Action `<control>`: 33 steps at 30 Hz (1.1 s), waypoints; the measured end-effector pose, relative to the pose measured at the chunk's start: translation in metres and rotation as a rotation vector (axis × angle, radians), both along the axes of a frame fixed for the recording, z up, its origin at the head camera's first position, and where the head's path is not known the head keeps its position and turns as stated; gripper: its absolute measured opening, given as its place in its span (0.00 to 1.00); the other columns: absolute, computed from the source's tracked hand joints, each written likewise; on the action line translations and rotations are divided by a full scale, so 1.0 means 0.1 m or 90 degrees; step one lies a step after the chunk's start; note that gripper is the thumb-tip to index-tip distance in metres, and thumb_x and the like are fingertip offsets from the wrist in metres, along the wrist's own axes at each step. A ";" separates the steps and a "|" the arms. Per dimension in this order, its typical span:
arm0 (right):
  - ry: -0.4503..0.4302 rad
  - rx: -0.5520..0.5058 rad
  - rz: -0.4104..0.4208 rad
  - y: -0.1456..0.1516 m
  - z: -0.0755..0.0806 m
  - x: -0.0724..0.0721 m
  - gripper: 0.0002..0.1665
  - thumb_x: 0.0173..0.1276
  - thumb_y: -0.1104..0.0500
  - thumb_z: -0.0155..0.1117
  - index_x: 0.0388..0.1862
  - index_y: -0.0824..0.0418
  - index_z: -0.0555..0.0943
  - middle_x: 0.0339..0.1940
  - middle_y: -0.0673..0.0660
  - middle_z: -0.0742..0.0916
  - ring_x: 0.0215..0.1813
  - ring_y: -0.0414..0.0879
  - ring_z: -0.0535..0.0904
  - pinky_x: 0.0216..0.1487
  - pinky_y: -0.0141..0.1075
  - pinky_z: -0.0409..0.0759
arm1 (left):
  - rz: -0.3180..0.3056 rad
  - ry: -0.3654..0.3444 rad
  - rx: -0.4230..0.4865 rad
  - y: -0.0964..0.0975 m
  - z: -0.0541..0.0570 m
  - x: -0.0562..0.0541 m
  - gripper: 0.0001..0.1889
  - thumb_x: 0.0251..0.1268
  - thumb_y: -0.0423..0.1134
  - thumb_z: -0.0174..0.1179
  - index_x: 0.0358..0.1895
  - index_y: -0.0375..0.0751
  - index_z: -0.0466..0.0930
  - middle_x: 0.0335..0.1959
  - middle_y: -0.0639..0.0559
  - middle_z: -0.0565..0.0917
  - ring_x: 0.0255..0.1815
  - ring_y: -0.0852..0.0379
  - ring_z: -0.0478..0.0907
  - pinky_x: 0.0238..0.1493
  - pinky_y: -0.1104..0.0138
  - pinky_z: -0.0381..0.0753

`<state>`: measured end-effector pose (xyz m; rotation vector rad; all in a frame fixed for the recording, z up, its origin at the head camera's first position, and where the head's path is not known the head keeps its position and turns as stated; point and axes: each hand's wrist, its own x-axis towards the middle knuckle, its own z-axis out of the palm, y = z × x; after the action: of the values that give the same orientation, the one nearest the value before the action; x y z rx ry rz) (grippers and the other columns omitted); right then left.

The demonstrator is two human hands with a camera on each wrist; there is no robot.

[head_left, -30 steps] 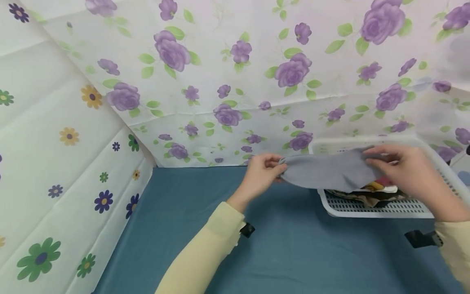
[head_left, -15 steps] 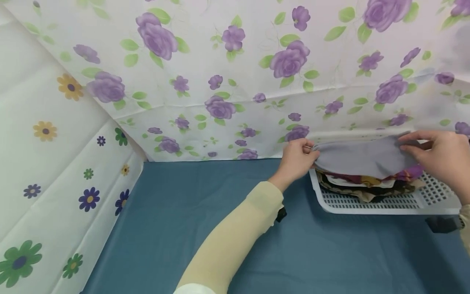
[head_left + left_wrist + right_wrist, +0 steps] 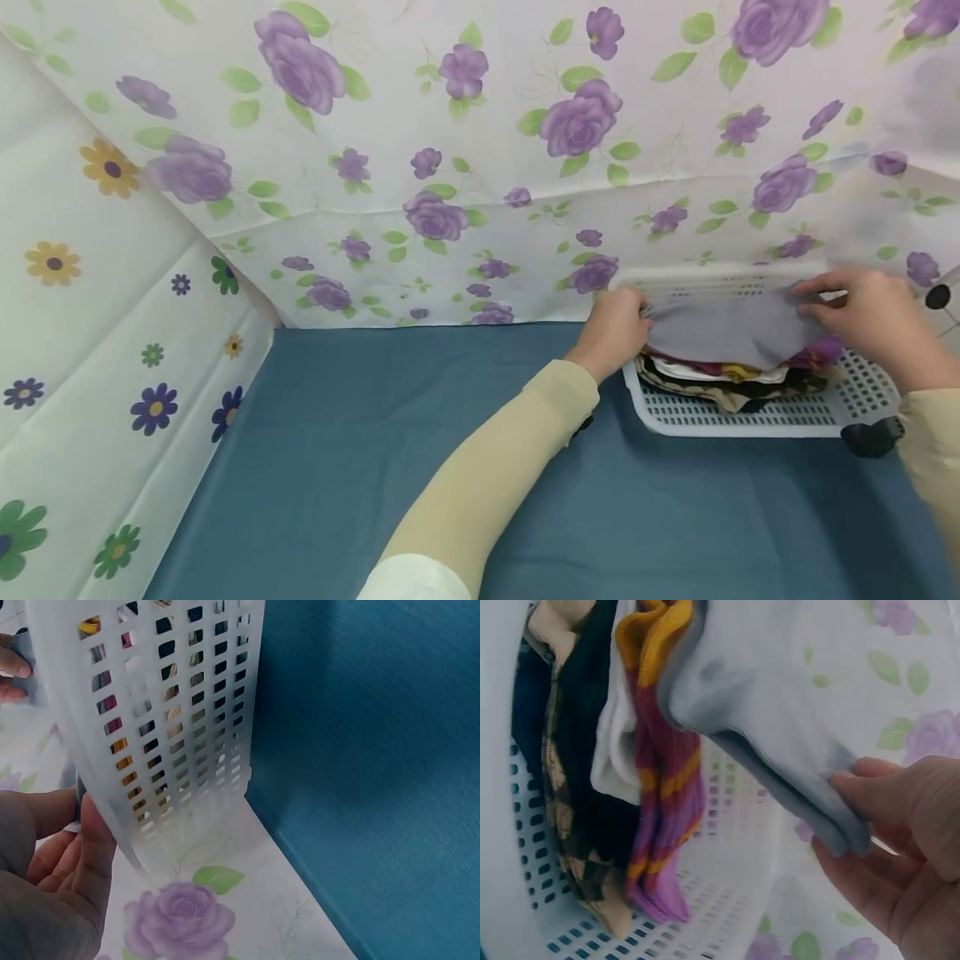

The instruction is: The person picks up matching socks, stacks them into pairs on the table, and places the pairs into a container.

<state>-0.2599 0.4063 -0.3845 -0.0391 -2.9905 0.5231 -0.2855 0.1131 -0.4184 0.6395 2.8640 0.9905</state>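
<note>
A pair of grey socks [image 3: 720,329] lies stretched flat between my two hands, over the stack in the white plastic basket [image 3: 735,431]. My left hand [image 3: 611,329] pinches the left end at the basket's left rim. At the other end, the right hand [image 3: 870,321] pinches the toes between thumb and fingers, as the right wrist view shows. Under the grey pair are maroon, yellow and purple striped socks [image 3: 671,772], white socks [image 3: 615,750] and camouflage-patterned socks [image 3: 553,780]. The left wrist view sees the basket's slotted side, with the stack showing through its holes.
The basket stands on a blue tabletop [image 3: 450,467] against the back wall sheet [image 3: 510,150] with purple roses. Another flowered sheet [image 3: 82,350] closes off the left side. A black wrist device [image 3: 870,437] on the right arm overlaps the basket's front right corner.
Both hands have carried the grey socks to the right and down over the stack in the basket. The head view has shifted a little as well.
</note>
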 end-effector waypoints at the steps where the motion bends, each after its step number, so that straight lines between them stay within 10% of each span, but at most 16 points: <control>1: -0.016 0.002 -0.002 0.01 -0.02 0.00 0.14 0.62 0.62 0.64 0.46 0.65 0.82 0.46 0.74 0.82 0.42 0.70 0.79 0.22 0.45 0.76 | 0.000 0.005 -0.024 0.01 0.01 0.01 0.05 0.66 0.41 0.57 0.42 0.50 0.80 0.27 0.58 0.80 0.19 0.68 0.73 0.23 0.76 0.70; 18: -0.208 0.014 0.108 0.08 -0.29 0.06 0.21 0.64 0.59 0.60 0.53 0.69 0.77 0.40 0.74 0.82 0.24 0.47 0.77 0.23 0.39 0.73 | -0.002 0.088 -0.098 -0.03 0.04 0.09 0.09 0.64 0.39 0.59 0.47 0.48 0.80 0.41 0.58 0.83 0.38 0.67 0.80 0.36 0.77 0.77; 25: -0.161 0.037 0.092 0.07 -0.25 0.08 0.23 0.66 0.52 0.58 0.52 0.69 0.78 0.39 0.73 0.82 0.27 0.50 0.77 0.24 0.40 0.72 | -0.027 0.009 -0.026 -0.19 0.14 -0.01 0.14 0.64 0.42 0.60 0.52 0.51 0.81 0.48 0.58 0.83 0.40 0.68 0.81 0.38 0.76 0.78; 33: 0.017 0.083 0.015 -0.23 0.14 0.35 0.20 0.66 0.55 0.59 0.50 0.69 0.77 0.55 0.78 0.75 0.22 0.57 0.74 0.28 0.52 0.70 | 0.027 0.058 -0.003 -0.84 0.50 0.07 0.15 0.65 0.47 0.57 0.54 0.52 0.79 0.52 0.57 0.82 0.51 0.62 0.78 0.48 0.69 0.79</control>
<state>-0.2245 0.3831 -0.3706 0.0145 -2.9942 0.3263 -0.2784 0.0294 -0.3688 0.6416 2.9705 0.9839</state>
